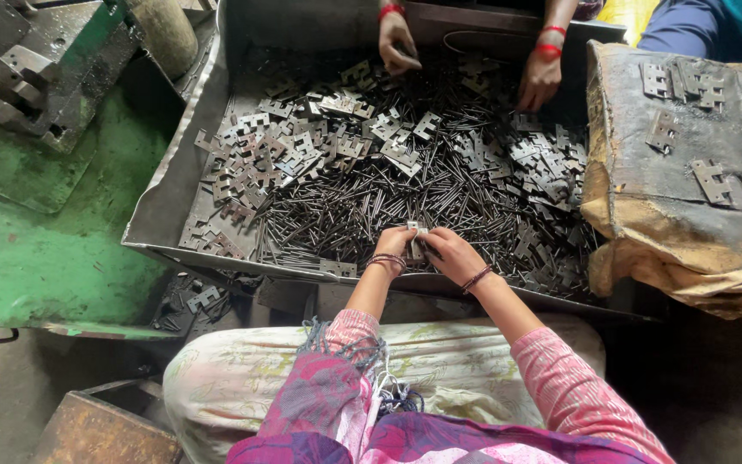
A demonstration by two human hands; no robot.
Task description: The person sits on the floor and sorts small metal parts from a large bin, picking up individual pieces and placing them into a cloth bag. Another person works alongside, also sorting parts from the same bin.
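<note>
Grey steel everywhere in this one, basically a big metal tray point(165, 206) heaped with thin dark pins point(362, 219) and flat hinge plates point(302, 150), the plates piled mostly toward the left and along the right edge, the pins spread through the middle. Both of the person's hands meet right at the near rim of the tray: the left hand point(394, 245) and the right hand point(448, 253) are pinched together on one small hinge piece point(416, 234), so each grip is closed on that same piece, fingertips touching it from either side (whether a pin is in there too I honestly can't tell, it's too small). Thread bracelets sit on both wrists, and pink sleeves run back toward a patterned lap at the bottom. Across the tray, at the far side, another person's two hands point(397, 41) are down in the pile as well, with red bangles on the wrists; one of them is curled around something small, the other rests on the plates. Off to the right, just beside the tray, a grubby sack point(689, 232) has a few more hinge plates lying on top of it. On the left there's a worn green machine base point(36, 249), well apart from the hands.
</note>
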